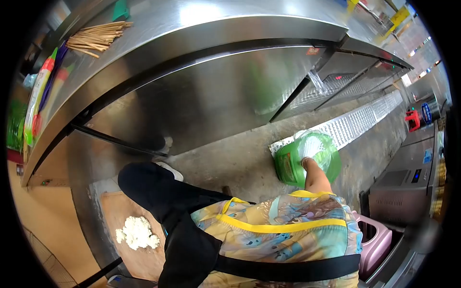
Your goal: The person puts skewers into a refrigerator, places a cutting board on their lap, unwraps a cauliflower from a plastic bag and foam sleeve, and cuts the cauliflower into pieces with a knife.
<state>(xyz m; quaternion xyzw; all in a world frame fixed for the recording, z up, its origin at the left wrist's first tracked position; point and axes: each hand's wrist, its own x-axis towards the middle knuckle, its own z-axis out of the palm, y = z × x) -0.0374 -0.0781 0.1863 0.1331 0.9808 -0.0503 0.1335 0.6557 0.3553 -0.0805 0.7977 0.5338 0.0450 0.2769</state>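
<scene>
My right hand (306, 163) reaches down into a green bucket (285, 168) on the floor, with a band at the wrist. Clear plastic film (318, 145) fills the bucket's mouth and covers most of the fingers, so their grip is hidden. My forearm (317, 180) comes out past a patterned apron (288, 216) with yellow trim. My left hand is out of sight. At the lower left, a wooden board (111, 206) bears a heap of white, lumpy dough-like food (137, 234).
A steel counter (230, 31) with cabinet doors runs across the top, bearing a bundle of wooden sticks (98, 37). Perforated metal grating (357, 122) lies along the floor. A pink plastic stool-like item (377, 245) and a steel appliance (401, 192) stand at the right.
</scene>
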